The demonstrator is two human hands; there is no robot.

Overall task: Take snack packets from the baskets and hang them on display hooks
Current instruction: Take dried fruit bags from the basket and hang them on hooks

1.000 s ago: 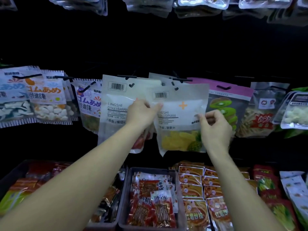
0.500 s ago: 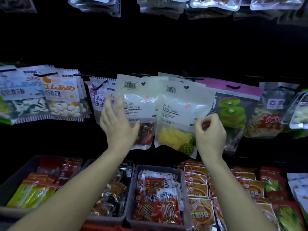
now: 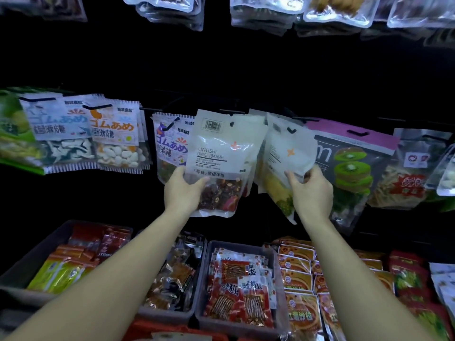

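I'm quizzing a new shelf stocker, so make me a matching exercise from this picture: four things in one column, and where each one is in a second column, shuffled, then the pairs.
Things
1. left hand
2. right hand
3. kiwi packet
4. fish snack packets

Places
A. lying in a grey basket below
B. holding the white packet with dark red fruit
C. hanging right of both white packets
D. holding the tilted white packet with yellow fruit

Pairs: 1-B, 2-D, 3-C, 4-A

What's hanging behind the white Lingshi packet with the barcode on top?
Behind the white Lingshi packet, held by the left hand, a purple-and-white gummy packet peeks out on its left. More white packet edges show behind its top right; the rest is covered.
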